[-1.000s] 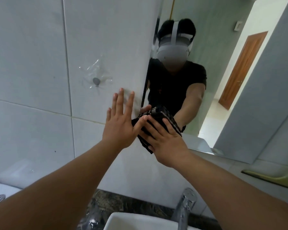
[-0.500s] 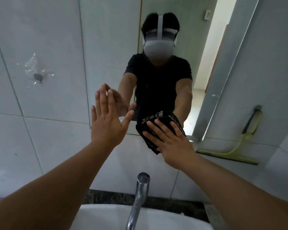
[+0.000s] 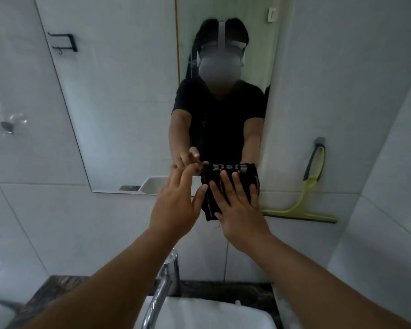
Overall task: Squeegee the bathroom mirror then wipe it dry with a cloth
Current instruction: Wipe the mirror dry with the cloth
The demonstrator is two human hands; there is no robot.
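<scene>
The mirror (image 3: 128,115) hangs on the tiled wall above the sink. My right hand (image 3: 240,210) lies flat, fingers spread, pressing a folded black striped cloth (image 3: 214,200) against the mirror's lower right corner and the tile below it. My left hand (image 3: 176,205) is raised beside it with fingers extended, fingertips at the glass near the bottom edge, holding nothing. A yellow-green squeegee (image 3: 304,210) with a dark handle hangs from a wall hook to the right of the mirror.
A chrome tap (image 3: 161,288) rises over the white basin (image 3: 199,314) directly below my arms. Dark stone countertop (image 3: 57,288) runs along the wall. A small hook (image 3: 7,127) sits on the left tile. The mirror reflects a person in a black shirt.
My view has swung left to right, so the mirror is now centred. My right hand slid the cloth right along the mirror's bottom edge to its lower right corner; my left hand followed.
</scene>
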